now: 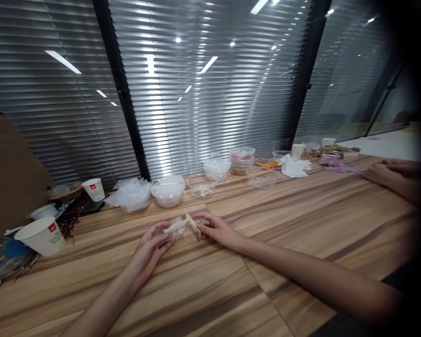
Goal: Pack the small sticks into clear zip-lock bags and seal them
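Over the wooden table (182, 290), my left hand (152, 248) pinches a small see-through plastic bag (176, 225) with something pale inside. My right hand (215, 229) is closed on a slim cream-coloured piece (191, 220) at the bag's right end. What the piece is I cannot make out, nor whether it is partly inside the bag. Just beyond my hands stands a round see-through tub (201, 180) with small pale pieces in it. To its left is a stack of plastic tubs (168, 193), next to a heap of plastic bags (131, 194).
Paper cups (42, 236) stand at the left near a dark phone (92, 206) and a cardboard sheet (10, 173). More tubs (242, 160) and white tissues (293, 165) line the window side. Another person's hands (386, 173) rest at the far right.
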Demonstrator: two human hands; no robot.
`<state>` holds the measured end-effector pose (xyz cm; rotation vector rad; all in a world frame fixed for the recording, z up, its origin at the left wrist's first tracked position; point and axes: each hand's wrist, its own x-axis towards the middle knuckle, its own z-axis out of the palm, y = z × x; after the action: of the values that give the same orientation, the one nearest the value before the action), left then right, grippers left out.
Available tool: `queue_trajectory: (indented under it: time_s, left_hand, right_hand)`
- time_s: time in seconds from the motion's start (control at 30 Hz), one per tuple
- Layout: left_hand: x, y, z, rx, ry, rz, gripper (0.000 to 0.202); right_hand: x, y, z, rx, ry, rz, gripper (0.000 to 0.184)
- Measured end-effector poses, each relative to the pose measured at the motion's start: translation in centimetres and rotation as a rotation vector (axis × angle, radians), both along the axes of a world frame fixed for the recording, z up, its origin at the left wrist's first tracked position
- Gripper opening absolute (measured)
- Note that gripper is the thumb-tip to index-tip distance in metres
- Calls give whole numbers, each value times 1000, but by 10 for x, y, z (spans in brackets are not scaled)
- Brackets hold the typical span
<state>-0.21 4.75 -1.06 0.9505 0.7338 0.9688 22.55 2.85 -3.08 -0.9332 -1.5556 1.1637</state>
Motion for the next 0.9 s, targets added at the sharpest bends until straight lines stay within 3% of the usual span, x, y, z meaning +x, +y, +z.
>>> queue_trajectory:
  time_s: [0.27, 0.33, 0.47, 0.57, 0.7, 0.9]
  left_hand:
    - [6, -17, 8, 261, 280, -122, 31]
    - [6, -16, 6, 254, 280, -118, 31]
    - [5, -12, 4, 172, 188, -89, 32]
    - [4, -10, 4, 153, 155, -86, 31]
    - [3, -10, 4, 166, 167, -106, 30]
    - [3, -7, 2, 153, 224, -95, 32]
  right_hand:
    - [-3, -10, 9, 49, -115, 134, 41]
    - [-2, -11, 8, 109, -183, 66, 40]
    - [4, -9, 5, 328, -469, -226, 29]
    - [8, -6, 2, 470, -766, -214, 16]
    - [7, -6, 3, 563, -991, -254, 16]
    - [16, -1, 9, 508, -1237, -335, 14]
